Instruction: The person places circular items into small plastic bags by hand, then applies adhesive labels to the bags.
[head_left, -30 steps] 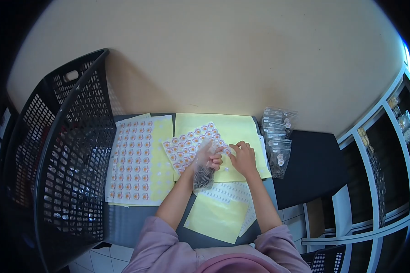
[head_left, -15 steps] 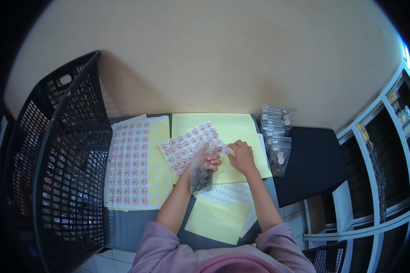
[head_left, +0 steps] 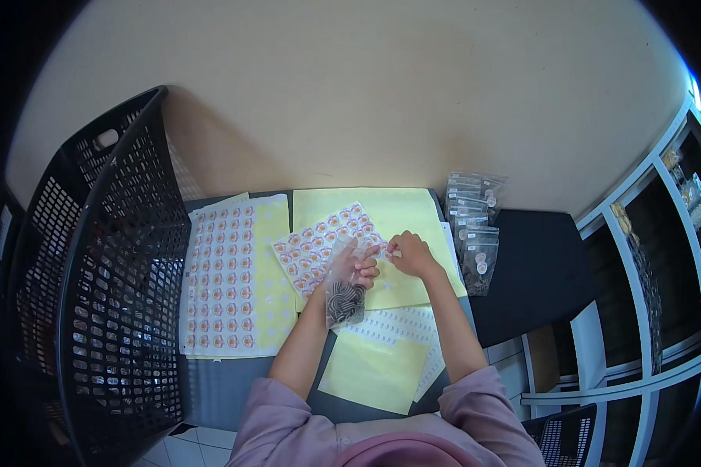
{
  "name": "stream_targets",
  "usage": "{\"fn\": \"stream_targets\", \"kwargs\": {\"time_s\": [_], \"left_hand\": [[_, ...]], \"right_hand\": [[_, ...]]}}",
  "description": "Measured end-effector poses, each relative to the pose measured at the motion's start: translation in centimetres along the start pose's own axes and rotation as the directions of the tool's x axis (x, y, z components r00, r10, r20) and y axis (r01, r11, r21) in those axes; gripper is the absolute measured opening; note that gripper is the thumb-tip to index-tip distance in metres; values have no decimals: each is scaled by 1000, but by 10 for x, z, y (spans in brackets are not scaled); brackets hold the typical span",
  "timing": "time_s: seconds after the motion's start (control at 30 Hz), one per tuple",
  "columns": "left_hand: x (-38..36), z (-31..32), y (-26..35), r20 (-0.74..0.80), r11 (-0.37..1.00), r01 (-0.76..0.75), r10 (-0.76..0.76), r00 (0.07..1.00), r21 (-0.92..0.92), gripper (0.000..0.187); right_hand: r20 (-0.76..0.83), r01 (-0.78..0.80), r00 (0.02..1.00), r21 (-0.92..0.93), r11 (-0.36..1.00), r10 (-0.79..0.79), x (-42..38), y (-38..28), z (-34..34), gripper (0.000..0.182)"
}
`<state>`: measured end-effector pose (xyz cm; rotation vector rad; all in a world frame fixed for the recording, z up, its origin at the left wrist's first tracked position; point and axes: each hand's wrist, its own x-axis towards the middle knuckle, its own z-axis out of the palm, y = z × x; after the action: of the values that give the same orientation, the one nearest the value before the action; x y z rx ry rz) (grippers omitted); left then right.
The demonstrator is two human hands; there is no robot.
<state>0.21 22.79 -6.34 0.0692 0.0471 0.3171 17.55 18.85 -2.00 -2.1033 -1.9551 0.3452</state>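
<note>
A clear plastic bag (head_left: 344,302) with dark coiled pieces at its bottom hangs from my left hand (head_left: 360,268), whose fingers are bent around its upper part. Under that hand lies a tilted sheet of round orange and white stickers (head_left: 308,253), on top of a yellow backing sheet (head_left: 366,199). My right hand (head_left: 411,254) is pinched at the right edge of the sticker sheet, close to my left fingertips. Anything between its fingertips is too small to make out.
A larger sticker sheet (head_left: 224,280) lies at the left beside a black basket (head_left: 125,272). Labelled clear bags (head_left: 479,261) overlap at the right by a black surface (head_left: 530,272). A yellow sheet (head_left: 370,373) and number sheets (head_left: 405,323) lie nearest me. White shelves (head_left: 639,233) stand far right.
My right hand's fingers have drawn together into a pinch and its wrist has lifted slightly. My left hand still holds the bag in nearly the same place.
</note>
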Motion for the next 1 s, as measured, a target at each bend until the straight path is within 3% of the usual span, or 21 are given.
{"fn": "stream_targets", "kwargs": {"time_s": [0.1, 0.17, 0.27, 0.4, 0.5, 0.57, 0.7, 0.9, 0.97, 1.0], "left_hand": [[1, -2, 0, 13, 1000, 7, -7, 1000, -7, 52], [0, -2, 0, 23, 1000, 11, -11, 1000, -10, 52], [1, -3, 0, 29, 1000, 16, -15, 999, -19, 53], [1, -3, 0, 25, 1000, 6, -6, 1000, -2, 53], [0, -1, 0, 8, 1000, 3, -4, 1000, 4, 53], [0, 0, 0, -1, 1000, 1, -1, 1000, 10, 53], [0, 2, -1, -7, 1000, -1, 1, 1000, 0, 52], [1, 0, 0, -12, 1000, 2, -2, 1000, 2, 51], [1, 0, 0, -12, 1000, 2, -2, 1000, 8, 51], [1, 0, 0, -3, 1000, 7, -6, 1000, 8, 50]], "right_hand": [[98, -16, 995, 12, 1000, 15, -2, -2, -1, 24], [-115, -17, 993, 21, 1000, 20, -10, -7, 1, 23], [-251, 58, 965, -59, 997, -71, -21, -11, 2, 18], [-249, 15, 968, -59, 998, -30, -24, -15, 1, 17], [-265, 13, 964, -21, 1000, -18, -19, -12, 2, 16], [-189, -26, 980, 184, 982, 62, -13, -8, 5, 13], [-210, -29, 974, 256, 966, 85, -6, -7, 10, 11], [-354, 83, 933, 30, 996, -67, -14, -19, 6, 4], [-416, 269, 845, -212, 940, -336, -14, -15, 9, 4], [-416, 269, 845, -211, 940, -336, -13, -12, 10, 4]]}}
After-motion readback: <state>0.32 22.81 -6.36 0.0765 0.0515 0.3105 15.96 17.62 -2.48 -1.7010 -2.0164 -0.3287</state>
